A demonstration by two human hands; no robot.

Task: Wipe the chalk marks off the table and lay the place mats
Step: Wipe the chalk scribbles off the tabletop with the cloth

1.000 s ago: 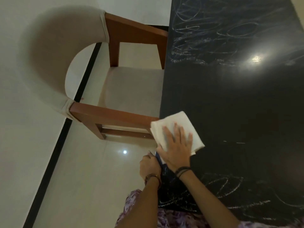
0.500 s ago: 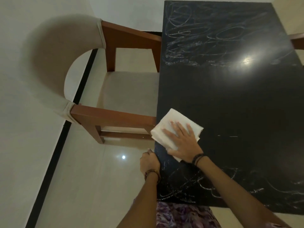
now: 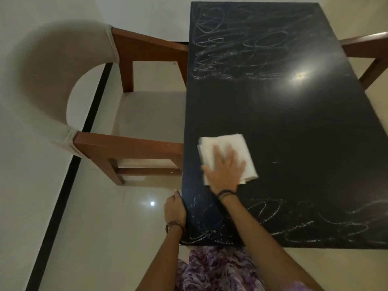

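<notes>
two chalk scribble patches (image 3: 237, 49), clean dark middle of table (image 3: 294, 127)

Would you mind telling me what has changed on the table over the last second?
The right hand has slid the white cloth rightward, away from the table's left edge. The left hand still grips that edge, and the chalk scribbles at both ends remain.

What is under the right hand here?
A folded white cloth lies flat under the right hand, pressed on the black table. Whether any chalk marks remain beneath the cloth cannot be seen; it covers that patch.
</notes>
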